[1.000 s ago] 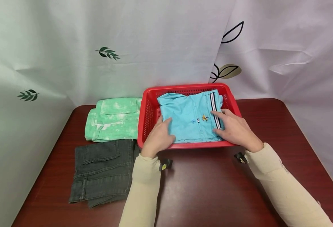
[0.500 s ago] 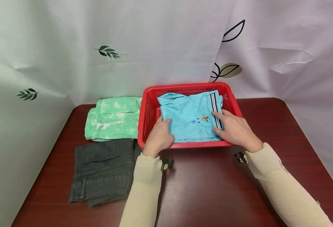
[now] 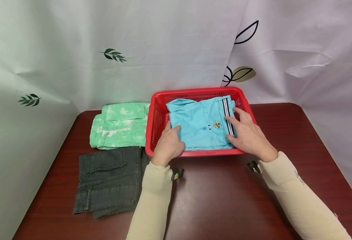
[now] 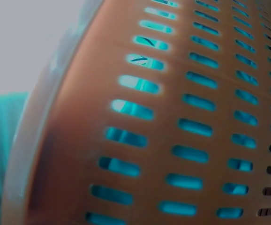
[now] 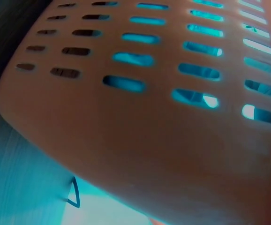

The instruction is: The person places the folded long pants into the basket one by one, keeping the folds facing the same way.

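A folded pair of light blue shorts (image 3: 191, 115) lies in the red plastic basket (image 3: 212, 153), its striped waistband towards the right. My left hand (image 3: 168, 143) reaches over the basket's front left rim, thumb and index finger apart at the shorts' left edge. At the waistband my right hand (image 3: 249, 136) touches the shorts with spread fingers. Both hands' lower fingers are partly hidden. The wrist views show mostly the slotted basket wall (image 4: 173, 117), in false colours, and neither hand can be made out there.
Left of the basket lie folded green and white mottled trousers (image 3: 121, 126). Folded dark grey jeans (image 3: 109, 183) are in front of them. Everything rests on a dark red wooden table (image 3: 218, 200), with a pale curtain (image 3: 176, 43) close behind.
My right hand's fingers have spread wider, one finger now showing higher beside the waistband. My left hand stays nearly in place. The shorts and basket look unmoved.
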The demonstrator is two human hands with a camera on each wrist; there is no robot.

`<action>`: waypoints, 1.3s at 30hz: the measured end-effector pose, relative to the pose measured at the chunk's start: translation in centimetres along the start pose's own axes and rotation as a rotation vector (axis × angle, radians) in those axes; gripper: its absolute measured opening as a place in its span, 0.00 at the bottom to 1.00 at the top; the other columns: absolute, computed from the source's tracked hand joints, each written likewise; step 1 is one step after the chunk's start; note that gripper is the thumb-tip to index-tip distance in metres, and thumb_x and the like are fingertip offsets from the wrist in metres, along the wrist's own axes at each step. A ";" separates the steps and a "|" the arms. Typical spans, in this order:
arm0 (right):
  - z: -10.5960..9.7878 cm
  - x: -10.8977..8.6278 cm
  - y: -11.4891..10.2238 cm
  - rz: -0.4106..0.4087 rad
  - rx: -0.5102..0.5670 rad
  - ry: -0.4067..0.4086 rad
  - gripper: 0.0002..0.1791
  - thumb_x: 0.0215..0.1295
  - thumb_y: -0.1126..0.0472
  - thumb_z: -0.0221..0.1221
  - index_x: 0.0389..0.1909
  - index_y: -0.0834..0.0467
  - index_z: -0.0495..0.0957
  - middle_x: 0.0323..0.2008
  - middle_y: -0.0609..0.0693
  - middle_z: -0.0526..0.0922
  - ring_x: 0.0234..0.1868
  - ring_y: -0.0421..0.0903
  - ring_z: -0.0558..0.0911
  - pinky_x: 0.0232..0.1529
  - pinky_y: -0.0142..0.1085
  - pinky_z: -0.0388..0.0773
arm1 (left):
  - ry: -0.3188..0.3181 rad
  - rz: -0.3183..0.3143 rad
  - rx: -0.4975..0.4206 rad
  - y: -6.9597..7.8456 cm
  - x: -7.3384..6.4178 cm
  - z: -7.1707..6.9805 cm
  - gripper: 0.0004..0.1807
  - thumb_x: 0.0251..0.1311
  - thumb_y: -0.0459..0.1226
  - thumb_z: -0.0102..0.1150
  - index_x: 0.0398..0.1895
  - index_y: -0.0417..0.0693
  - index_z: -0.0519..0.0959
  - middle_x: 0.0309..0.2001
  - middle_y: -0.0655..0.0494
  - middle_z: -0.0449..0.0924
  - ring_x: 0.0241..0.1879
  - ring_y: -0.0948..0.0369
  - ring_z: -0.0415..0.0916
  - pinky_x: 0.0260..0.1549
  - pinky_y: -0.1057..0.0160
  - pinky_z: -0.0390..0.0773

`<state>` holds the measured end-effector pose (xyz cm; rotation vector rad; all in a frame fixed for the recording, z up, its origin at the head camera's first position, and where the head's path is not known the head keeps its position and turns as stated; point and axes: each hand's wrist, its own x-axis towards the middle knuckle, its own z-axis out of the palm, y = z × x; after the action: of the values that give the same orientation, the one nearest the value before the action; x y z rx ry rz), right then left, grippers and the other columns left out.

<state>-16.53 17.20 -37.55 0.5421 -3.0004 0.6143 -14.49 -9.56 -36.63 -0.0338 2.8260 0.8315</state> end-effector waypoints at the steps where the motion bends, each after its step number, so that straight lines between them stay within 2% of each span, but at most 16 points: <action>1: 0.0 0.0 0.0 -0.004 0.000 0.009 0.45 0.49 0.59 0.74 0.70 0.64 0.68 0.73 0.64 0.54 0.70 0.63 0.55 0.46 0.60 0.81 | -0.001 0.007 0.007 0.0 0.0 0.0 0.41 0.52 0.34 0.66 0.74 0.46 0.67 0.80 0.44 0.48 0.76 0.48 0.51 0.64 0.43 0.69; 6: -0.1 -0.1 0.0 -0.038 0.022 0.021 0.42 0.50 0.60 0.75 0.66 0.66 0.72 0.69 0.65 0.59 0.68 0.63 0.55 0.48 0.59 0.81 | -0.009 0.055 0.041 0.0 0.0 0.0 0.40 0.50 0.37 0.69 0.72 0.45 0.71 0.78 0.42 0.51 0.77 0.45 0.47 0.67 0.41 0.64; 10: -0.2 -0.1 0.0 -0.050 0.010 0.011 0.38 0.51 0.60 0.75 0.63 0.69 0.75 0.65 0.65 0.64 0.65 0.64 0.58 0.51 0.58 0.79 | 0.011 0.090 0.062 -0.1 -0.1 0.1 0.37 0.49 0.38 0.70 0.68 0.45 0.75 0.76 0.42 0.57 0.74 0.43 0.52 0.67 0.42 0.63; 15: -0.2 0.1 -0.3 -0.032 -0.063 -0.039 0.38 0.49 0.58 0.75 0.61 0.70 0.76 0.63 0.67 0.65 0.63 0.64 0.60 0.56 0.59 0.72 | 0.037 0.122 0.099 -0.1 0.0 0.2 0.32 0.50 0.40 0.68 0.63 0.45 0.79 0.72 0.43 0.64 0.68 0.44 0.57 0.62 0.44 0.65; 21: -0.3 0.2 -0.4 -0.026 -0.130 -0.107 0.39 0.50 0.56 0.75 0.61 0.71 0.76 0.62 0.68 0.70 0.60 0.64 0.66 0.50 0.56 0.79 | 0.034 0.114 0.101 0.0 -0.1 0.3 0.30 0.52 0.40 0.66 0.61 0.41 0.80 0.70 0.43 0.68 0.67 0.44 0.61 0.62 0.46 0.68; 27: -0.4 0.4 -0.4 -0.026 -0.173 -0.160 0.35 0.53 0.54 0.73 0.59 0.70 0.78 0.58 0.68 0.76 0.57 0.65 0.73 0.55 0.59 0.76 | 0.029 0.111 0.115 0.0 0.0 0.3 0.25 0.56 0.40 0.62 0.57 0.40 0.82 0.66 0.44 0.74 0.67 0.46 0.63 0.61 0.49 0.70; 31: -0.4 0.6 -0.4 -0.040 -0.180 -0.174 0.32 0.53 0.55 0.72 0.57 0.69 0.80 0.55 0.67 0.79 0.55 0.64 0.77 0.53 0.60 0.78 | 0.018 0.090 0.120 0.0 0.0 0.3 0.23 0.58 0.41 0.59 0.56 0.40 0.83 0.65 0.45 0.75 0.66 0.46 0.66 0.60 0.48 0.71; 33: -0.4 0.6 -0.4 -0.047 -0.184 -0.175 0.31 0.54 0.56 0.72 0.56 0.69 0.80 0.54 0.67 0.80 0.54 0.64 0.78 0.52 0.59 0.79 | 0.018 0.074 0.117 0.0 -0.1 0.3 0.20 0.59 0.41 0.59 0.51 0.41 0.85 0.58 0.46 0.79 0.58 0.47 0.72 0.54 0.49 0.75; 35: -0.4 0.7 -0.4 -0.047 -0.181 -0.175 0.30 0.53 0.57 0.72 0.55 0.69 0.81 0.54 0.66 0.80 0.53 0.63 0.78 0.50 0.58 0.80 | 0.021 0.067 0.113 0.0 -0.1 0.3 0.14 0.59 0.41 0.58 0.39 0.41 0.86 0.44 0.48 0.82 0.45 0.49 0.77 0.45 0.51 0.78; 37: -0.4 0.7 -0.4 -0.040 -0.172 -0.172 0.30 0.51 0.57 0.73 0.54 0.69 0.82 0.53 0.65 0.79 0.51 0.61 0.78 0.48 0.57 0.81 | 0.023 0.064 0.104 0.0 -0.2 0.3 0.11 0.58 0.40 0.58 0.24 0.44 0.83 0.28 0.51 0.79 0.32 0.53 0.76 0.34 0.55 0.76; 39: -0.4 0.7 -0.4 -0.021 -0.153 -0.166 0.30 0.48 0.57 0.74 0.53 0.68 0.82 0.51 0.65 0.78 0.50 0.60 0.77 0.46 0.56 0.82 | 0.024 0.057 0.098 0.0 -0.1 0.3 0.16 0.58 0.39 0.57 0.14 0.46 0.76 0.17 0.53 0.72 0.22 0.55 0.72 0.26 0.57 0.72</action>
<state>-17.10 16.72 -36.97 0.6436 -3.1554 0.3503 -14.28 -9.36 -36.88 0.0513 2.8987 0.7081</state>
